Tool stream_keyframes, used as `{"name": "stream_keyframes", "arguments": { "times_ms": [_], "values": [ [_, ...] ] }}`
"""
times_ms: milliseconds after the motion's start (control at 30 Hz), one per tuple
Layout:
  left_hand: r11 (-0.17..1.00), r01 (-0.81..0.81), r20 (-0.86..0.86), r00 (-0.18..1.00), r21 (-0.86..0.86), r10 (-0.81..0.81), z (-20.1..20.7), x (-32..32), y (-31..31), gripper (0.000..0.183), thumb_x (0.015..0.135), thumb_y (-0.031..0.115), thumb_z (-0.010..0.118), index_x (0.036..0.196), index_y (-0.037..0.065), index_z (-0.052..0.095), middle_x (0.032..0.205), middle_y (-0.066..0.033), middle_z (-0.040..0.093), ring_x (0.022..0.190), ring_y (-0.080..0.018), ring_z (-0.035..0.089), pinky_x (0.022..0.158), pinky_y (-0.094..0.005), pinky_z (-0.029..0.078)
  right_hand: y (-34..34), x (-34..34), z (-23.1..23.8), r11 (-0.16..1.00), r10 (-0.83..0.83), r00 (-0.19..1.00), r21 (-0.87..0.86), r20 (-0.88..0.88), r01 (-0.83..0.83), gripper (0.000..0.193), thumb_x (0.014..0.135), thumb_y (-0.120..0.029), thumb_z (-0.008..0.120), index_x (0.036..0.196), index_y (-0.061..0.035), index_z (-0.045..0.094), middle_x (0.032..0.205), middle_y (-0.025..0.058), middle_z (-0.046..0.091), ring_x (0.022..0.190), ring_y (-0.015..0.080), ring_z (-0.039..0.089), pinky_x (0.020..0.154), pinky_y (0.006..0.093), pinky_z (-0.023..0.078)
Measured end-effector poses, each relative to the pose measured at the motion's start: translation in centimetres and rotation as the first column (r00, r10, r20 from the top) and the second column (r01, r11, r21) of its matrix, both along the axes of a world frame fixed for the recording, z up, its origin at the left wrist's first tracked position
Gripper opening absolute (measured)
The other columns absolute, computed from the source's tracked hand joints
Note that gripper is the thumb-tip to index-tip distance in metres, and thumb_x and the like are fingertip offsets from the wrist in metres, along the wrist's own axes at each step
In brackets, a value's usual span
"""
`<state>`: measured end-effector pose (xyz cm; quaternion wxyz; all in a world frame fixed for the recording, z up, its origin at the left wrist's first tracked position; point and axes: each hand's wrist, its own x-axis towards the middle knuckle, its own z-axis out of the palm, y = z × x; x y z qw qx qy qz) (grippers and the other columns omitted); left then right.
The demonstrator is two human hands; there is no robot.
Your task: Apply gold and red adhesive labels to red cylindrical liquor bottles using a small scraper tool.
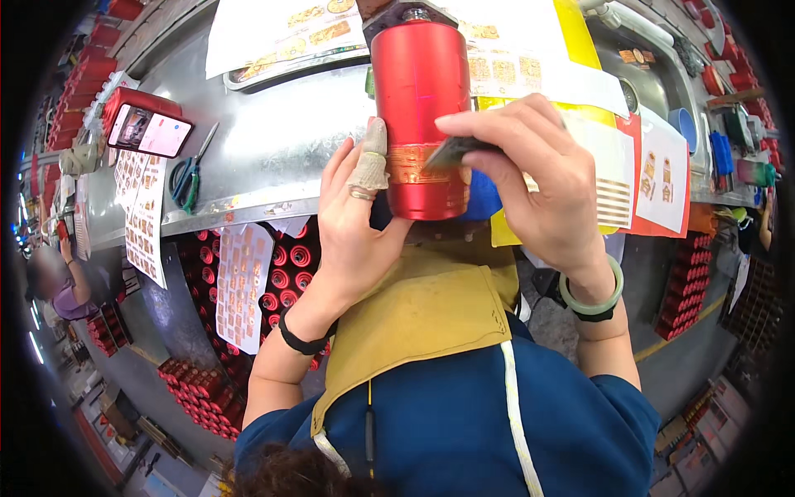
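A red metal cylinder (420, 91) stands upright at the near edge of the metal workbench (265, 157). My left hand (356, 224) holds its lower left side, with a cloth-wrapped finger pressed on a gold label band (407, 164) around the cylinder. My right hand (538, 182) pinches a small flat dark scraper-like piece (454, 151) against that band from the right. A green bangle is on my right wrist and a black band on my left.
Sticker sheets (286, 33) and yellow and white papers (580, 74) lie on the bench. A phone in a red case (149, 128) and scissors (189, 176) lie at the left. Red cylinders (203, 398) are stacked on the floor below. Another person (62, 286) is at far left.
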<state>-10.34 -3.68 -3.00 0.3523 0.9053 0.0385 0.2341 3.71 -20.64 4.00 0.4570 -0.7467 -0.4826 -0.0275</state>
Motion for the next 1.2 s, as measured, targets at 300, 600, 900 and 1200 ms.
{"name": "stream_keyframes", "arguments": {
  "times_ms": [300, 600, 900, 1200],
  "values": [
    [0.993, -0.044, -0.086, 0.996, -0.111, 0.034, -0.4, -0.1, -0.2, 0.09, 0.074, -0.006, 0.079, 0.156, -0.001, 0.042, 0.15, -0.0205, 0.055, 0.134, -0.0299, 0.058, 0.11, -0.0376, 0.046, 0.3, 0.0, -0.2, 0.999, 0.048, 0.998, -0.006, -0.028, -0.048, 0.034, 0.078, 0.012, 0.071, 0.108, -0.0043, 0.077, 0.093, 0.0067, 0.074, 0.085, 0.0243, 0.064, 0.077, 0.0333, 0.052],
    [0.996, -0.035, -0.067, 0.997, -0.081, 0.03, -0.5, -0.1, -0.2, 0.079, 0.073, -0.004, 0.08, 0.146, -0.002, 0.05, 0.142, -0.0231, 0.059, 0.131, -0.0374, 0.058, 0.109, -0.043, 0.047, 0.4, -0.4, -0.4, 0.997, 0.071, 0.994, 0.001, -0.082, -0.071, 0.034, 0.075, 0.011, 0.074, 0.104, -0.0061, 0.078, 0.091, 0.0058, 0.075, 0.082, 0.0227, 0.062, 0.076, 0.0331, 0.051],
    [1.0, -0.013, -0.016, 1.0, -0.001, 0.013, 0.1, 0.0, -0.5, 0.091, 0.076, -0.005, 0.079, 0.158, 0.0, 0.04, 0.146, -0.0206, 0.058, 0.128, -0.0323, 0.062, 0.105, -0.0372, 0.05, -0.3, -2.2, -1.7, 0.981, 0.181, 0.921, -0.005, 0.346, -0.191, 0.03, 0.072, -0.011, 0.071, 0.102, -0.0132, 0.076, 0.097, -0.002, 0.072, 0.081, 0.018, 0.061, 0.073, 0.033, 0.05],
    [0.959, 0.019, -0.079, 0.997, 0.284, 0.004, 2.5, 0.5, -0.9, 0.082, 0.066, -0.003, 0.082, 0.144, 0.011, 0.061, 0.152, -0.0267, 0.047, 0.126, -0.0419, 0.057, 0.102, -0.0451, 0.049, 0.7, 2.9, 0.0, 0.97, -0.243, 0.906, 0.113, 0.348, 0.217, 0.03, 0.08, 0.005, 0.073, 0.106, -0.0073, 0.075, 0.091, 0.0033, 0.074, 0.075, 0.0227, 0.057, 0.07, 0.0332, 0.049]
  ]
}}
